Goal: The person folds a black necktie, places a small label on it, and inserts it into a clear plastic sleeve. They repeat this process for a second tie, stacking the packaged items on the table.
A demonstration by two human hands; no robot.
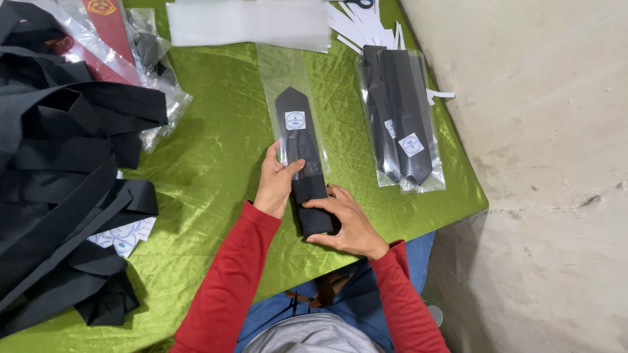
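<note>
A folded black tie (302, 153) with a small round white-and-blue sticker lies half inside a clear plastic sleeve (286, 68) on the green cloth (216, 150). My left hand (276, 183) pinches the sleeve's open edge beside the tie. My right hand (347, 222) grips the tie's lower end, which sticks out of the sleeve toward me. Both arms wear red sleeves.
Two bagged black ties (402, 117) lie at the right. A heap of loose black ties (59, 170) fills the left, with round stickers (124, 236) under it. Bagged maroon ties (108, 33), a stack of clear sleeves (248, 23) and white paper strips (356, 23) sit at the far edge.
</note>
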